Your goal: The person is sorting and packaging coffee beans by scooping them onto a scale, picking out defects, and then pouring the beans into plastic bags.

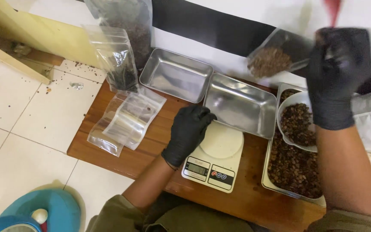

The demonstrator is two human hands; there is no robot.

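Black gloves cover both my hands. My left hand (190,131) rests with curled fingers on the far left edge of the white kitchen scale (214,160), its fingertips close to the near rim of a steel tray (240,105); it grips nothing that I can see. My right hand (336,73) is raised at the far right, fingers closed around the top of a clear pouch (275,56) partly filled with brown pieces, tilted above the table. Below that hand sits a white bowl (292,103) of the same brown pieces, resting inside a long steel pan (293,169) heaped with more of them. A second steel tray (176,75) lies farther left, just beside the first. Flat empty clear pouches (125,120) lie on the wooden board (151,150) at left, and two filled pouches (121,51) stand behind them.
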